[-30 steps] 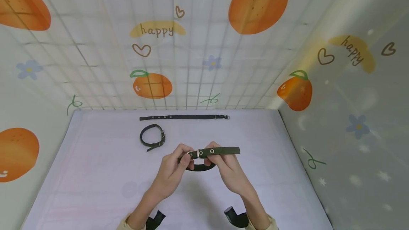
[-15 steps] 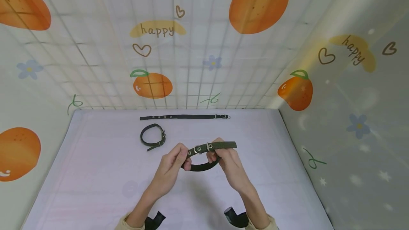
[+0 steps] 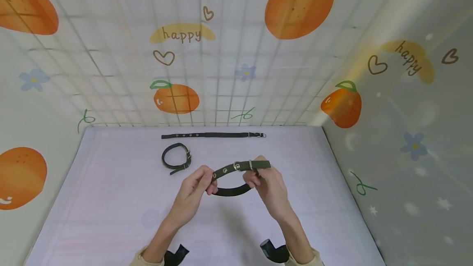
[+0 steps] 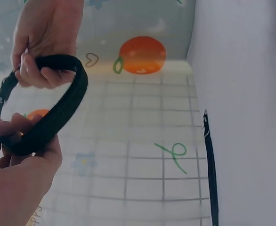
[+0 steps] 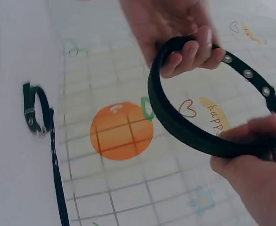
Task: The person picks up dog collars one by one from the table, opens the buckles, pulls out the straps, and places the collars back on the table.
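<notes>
A dark green webbing dog collar [image 3: 230, 168] is held up in a loop above the table, its metal eyelets, ring and buckle bar facing up in the head view. At the loop's left end, my left hand [image 3: 190, 196] pinches the strap between thumb and fingers. My right hand [image 3: 273, 194] grips the other end near the metal parts, and the flat tail of the strap lies over its fingers. The left wrist view shows the broad smooth side of the collar [image 4: 58, 115]. In the right wrist view, eyelets run along the far side of the collar [image 5: 185, 134].
Behind the hands, a second collar [image 3: 164, 159] lies buckled into a ring on the white table [image 3: 111, 200]. Farther back, a third collar [image 3: 225, 135] is stretched out straight. Fruit-printed curtains [image 3: 221, 60] border the back and sides. Black mounts [image 3: 273, 253] sit at both wrists.
The hands have drawn apart, the left moving a little left and the right a little right and up. The collar's loop looks wider, with its metal parts shifted right and its tail tilted upward.
</notes>
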`<state>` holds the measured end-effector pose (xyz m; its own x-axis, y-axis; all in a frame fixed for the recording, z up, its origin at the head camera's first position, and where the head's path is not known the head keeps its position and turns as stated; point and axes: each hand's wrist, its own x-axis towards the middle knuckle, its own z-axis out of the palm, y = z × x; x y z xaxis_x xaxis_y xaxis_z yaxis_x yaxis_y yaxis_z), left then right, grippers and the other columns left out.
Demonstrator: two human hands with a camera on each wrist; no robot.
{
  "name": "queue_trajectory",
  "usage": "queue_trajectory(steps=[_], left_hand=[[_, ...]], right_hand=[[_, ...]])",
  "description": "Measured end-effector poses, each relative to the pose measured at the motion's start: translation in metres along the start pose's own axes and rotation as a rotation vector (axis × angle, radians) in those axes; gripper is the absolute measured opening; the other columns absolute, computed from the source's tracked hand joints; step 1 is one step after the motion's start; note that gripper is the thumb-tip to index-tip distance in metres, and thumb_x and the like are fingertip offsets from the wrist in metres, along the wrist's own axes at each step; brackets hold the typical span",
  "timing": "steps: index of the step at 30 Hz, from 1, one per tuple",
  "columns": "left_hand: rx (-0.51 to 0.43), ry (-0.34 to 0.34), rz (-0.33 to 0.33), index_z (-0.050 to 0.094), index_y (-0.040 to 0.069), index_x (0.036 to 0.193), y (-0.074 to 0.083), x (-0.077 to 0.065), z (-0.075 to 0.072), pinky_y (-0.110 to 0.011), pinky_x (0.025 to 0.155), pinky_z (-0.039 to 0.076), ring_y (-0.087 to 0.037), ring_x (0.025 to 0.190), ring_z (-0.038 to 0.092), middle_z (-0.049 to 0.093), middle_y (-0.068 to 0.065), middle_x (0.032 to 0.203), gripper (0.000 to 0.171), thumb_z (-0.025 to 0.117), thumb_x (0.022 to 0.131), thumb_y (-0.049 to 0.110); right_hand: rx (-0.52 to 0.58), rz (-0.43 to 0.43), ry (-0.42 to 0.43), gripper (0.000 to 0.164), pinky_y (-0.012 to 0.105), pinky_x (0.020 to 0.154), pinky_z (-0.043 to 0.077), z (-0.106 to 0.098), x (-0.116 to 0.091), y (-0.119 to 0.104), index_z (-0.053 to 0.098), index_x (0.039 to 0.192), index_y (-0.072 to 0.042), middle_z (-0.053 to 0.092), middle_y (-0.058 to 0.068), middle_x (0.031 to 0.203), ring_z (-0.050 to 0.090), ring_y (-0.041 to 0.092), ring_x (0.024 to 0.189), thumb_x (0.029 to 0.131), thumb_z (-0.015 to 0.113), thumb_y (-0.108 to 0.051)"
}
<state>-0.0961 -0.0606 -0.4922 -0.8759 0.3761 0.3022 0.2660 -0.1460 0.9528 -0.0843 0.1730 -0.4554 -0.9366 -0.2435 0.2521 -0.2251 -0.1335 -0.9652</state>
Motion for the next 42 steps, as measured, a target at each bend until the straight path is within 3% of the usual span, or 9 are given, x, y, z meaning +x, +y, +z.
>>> queue_trajectory(steps=[8,14,17,20,26,31,35,39,42], left_hand=[[-0.046,-0.028,0.010,0.053,-0.004,0.100,0.000,-0.001,-0.005,-0.024,0.085,0.058,-0.009,0.085,0.060,0.052,0.003,0.083,0.030,0.039,0.119,0.015],[-0.061,-0.032,0.004,0.051,-0.004,0.098,-0.004,0.000,-0.006,-0.023,0.085,0.058,-0.008,0.086,0.062,0.054,0.004,0.083,0.030,0.040,0.119,0.015],[-0.066,-0.039,-0.008,0.051,-0.003,0.100,-0.005,-0.001,-0.007,-0.022,0.085,0.058,-0.007,0.087,0.062,0.053,0.004,0.083,0.031,0.039,0.119,0.017],[-0.105,-0.036,-0.035,0.048,-0.002,0.099,-0.005,-0.002,-0.008,-0.021,0.086,0.058,-0.006,0.088,0.062,0.052,0.005,0.083,0.032,0.038,0.120,0.021],[-0.175,-0.028,-0.026,0.045,-0.006,0.099,-0.006,-0.003,-0.010,-0.022,0.086,0.058,-0.007,0.088,0.062,0.050,0.004,0.083,0.036,0.036,0.120,0.021],[-0.293,0.037,-0.061,0.052,0.004,0.104,-0.006,-0.003,-0.010,-0.026,0.090,0.061,-0.006,0.082,0.061,0.052,0.007,0.081,0.032,0.038,0.119,0.029],[-0.371,0.107,-0.097,0.057,0.013,0.117,-0.008,-0.004,-0.014,-0.027,0.091,0.062,-0.007,0.078,0.063,0.060,0.008,0.081,0.022,0.041,0.117,0.030],[-0.452,0.189,-0.130,0.057,0.013,0.127,-0.009,-0.003,-0.023,-0.028,0.094,0.063,-0.009,0.081,0.071,0.068,0.007,0.094,0.018,0.047,0.117,0.024],[-0.534,0.269,-0.154,0.054,0.011,0.132,-0.011,-0.003,-0.032,-0.028,0.097,0.063,-0.012,0.084,0.077,0.071,0.006,0.102,0.020,0.048,0.117,0.023]], right_hand=[[0.127,0.021,0.089,0.029,0.032,0.083,0.038,-0.002,0.000,-0.001,0.044,0.093,-0.017,0.029,-0.003,0.074,0.032,0.015,0.072,0.117,0.028,-0.021],[0.188,0.006,0.106,0.033,0.033,0.084,0.038,-0.002,0.000,-0.001,0.046,0.094,-0.018,0.031,-0.004,0.073,0.032,0.016,0.070,0.119,0.026,-0.025],[0.237,-0.020,0.109,0.034,0.036,0.080,0.032,-0.002,0.000,0.000,0.044,0.093,-0.019,0.031,-0.005,0.074,0.032,0.016,0.070,0.118,0.023,-0.023],[0.282,-0.052,0.119,0.034,0.040,0.079,0.026,-0.002,0.000,-0.001,0.042,0.092,-0.019,0.031,-0.006,0.074,0.031,0.015,0.071,0.117,0.018,-0.020],[0.299,-0.062,0.125,0.034,0.042,0.079,0.023,-0.004,0.000,-0.003,0.040,0.093,-0.020,0.033,-0.008,0.075,0.029,0.015,0.071,0.117,0.017,-0.020],[0.354,-0.062,0.152,0.030,0.037,0.078,0.026,-0.006,0.001,-0.003,0.047,0.102,-0.017,0.038,-0.009,0.075,0.030,0.014,0.071,0.121,0.026,-0.027],[0.349,-0.046,0.216,0.024,0.029,0.078,0.036,-0.009,0.000,-0.003,0.053,0.118,-0.012,0.050,-0.009,0.080,0.038,0.010,0.073,0.120,0.034,-0.027],[0.409,0.018,0.314,0.023,0.027,0.081,0.044,-0.017,0.002,-0.003,0.058,0.128,-0.012,0.058,-0.009,0.093,0.047,0.008,0.079,0.119,0.042,-0.024],[0.514,0.060,0.392,0.019,0.027,0.082,0.047,-0.024,0.006,0.000,0.060,0.125,-0.012,0.061,-0.008,0.098,0.050,0.008,0.082,0.117,0.049,-0.025]])
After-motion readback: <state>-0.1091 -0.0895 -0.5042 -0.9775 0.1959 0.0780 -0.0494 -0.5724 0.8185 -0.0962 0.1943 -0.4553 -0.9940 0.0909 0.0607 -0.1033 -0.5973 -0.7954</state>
